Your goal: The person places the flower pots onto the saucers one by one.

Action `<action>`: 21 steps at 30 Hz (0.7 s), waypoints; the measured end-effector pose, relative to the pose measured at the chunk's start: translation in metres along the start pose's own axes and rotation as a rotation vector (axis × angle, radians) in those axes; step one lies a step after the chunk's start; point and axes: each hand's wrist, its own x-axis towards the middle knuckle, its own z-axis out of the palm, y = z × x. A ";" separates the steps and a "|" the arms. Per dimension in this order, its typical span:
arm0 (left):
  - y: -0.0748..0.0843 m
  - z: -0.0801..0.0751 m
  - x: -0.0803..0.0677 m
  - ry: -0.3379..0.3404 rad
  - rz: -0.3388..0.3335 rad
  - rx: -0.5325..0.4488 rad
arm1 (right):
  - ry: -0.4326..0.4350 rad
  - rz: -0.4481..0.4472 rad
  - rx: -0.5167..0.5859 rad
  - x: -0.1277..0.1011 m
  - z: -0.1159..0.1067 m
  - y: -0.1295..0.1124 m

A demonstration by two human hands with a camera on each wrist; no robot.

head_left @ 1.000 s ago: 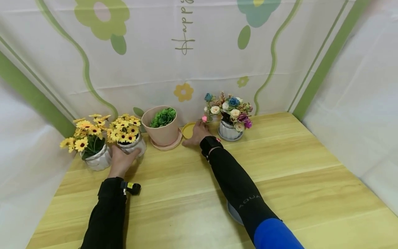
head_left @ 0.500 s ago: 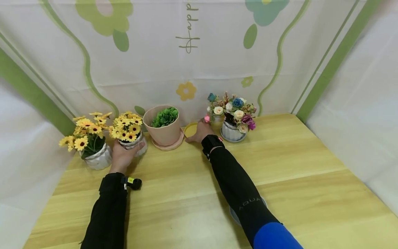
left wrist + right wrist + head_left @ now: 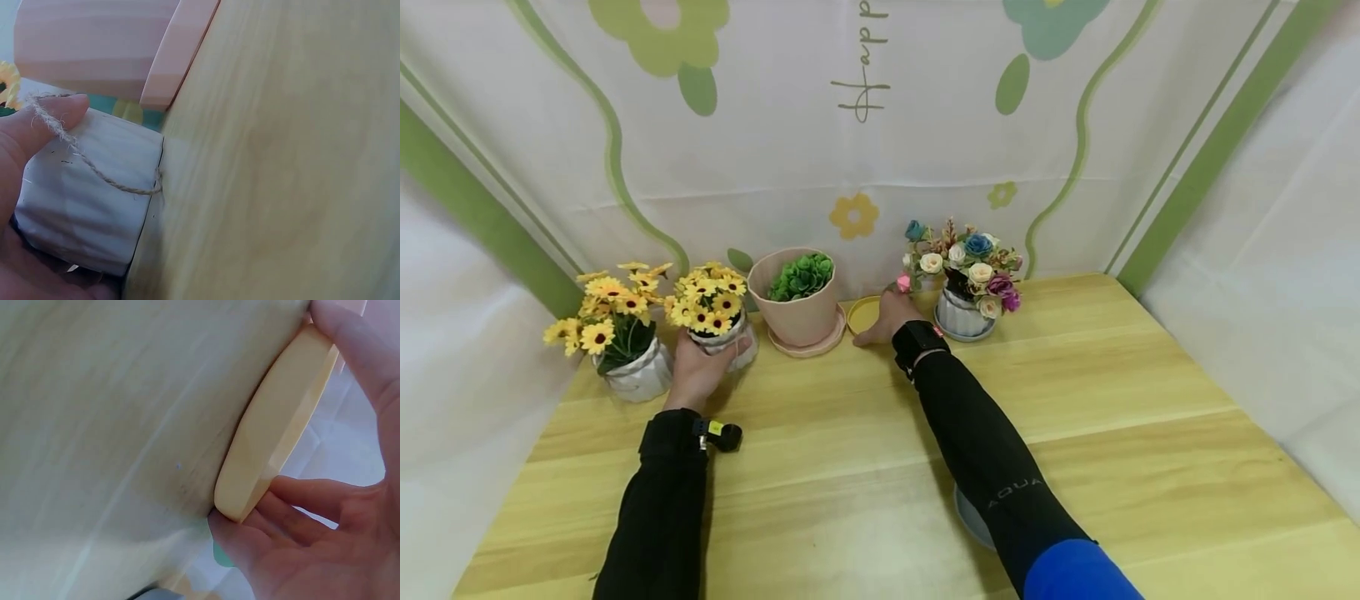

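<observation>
My left hand [image 3: 696, 372] grips a small white flower pot [image 3: 94, 181] of yellow daisy-like flowers [image 3: 707, 302]. Thumb and fingers lie on opposite sides of this pot, and a loose twine string [image 3: 106, 178] hangs across its side. At the back of the table, my right hand [image 3: 895, 319] spans a shallow yellow saucer [image 3: 269, 431]. Its thumb is at one end of the rim and its fingers are at the other. The saucer lies flat on the wood. Between the hands stands a pink pot [image 3: 797, 321] with a green plant, on a pink saucer [image 3: 808, 344].
Another white pot [image 3: 642, 379] of yellow flowers stands at the far left. Right of my right hand is a white pot [image 3: 958, 315] of mixed roses on a grey saucer. My right sleeve partly covers a grey dish [image 3: 972, 518]. A printed cloth [image 3: 775, 158] hangs behind.
The head view has shifted slightly, so the scene sits a little further right. Both hands stay at the same pot and saucer, with no clear movement of either thing.
</observation>
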 end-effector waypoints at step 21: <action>0.003 -0.002 -0.002 -0.026 0.048 -0.018 | -0.053 -0.133 -0.153 -0.036 -0.009 0.006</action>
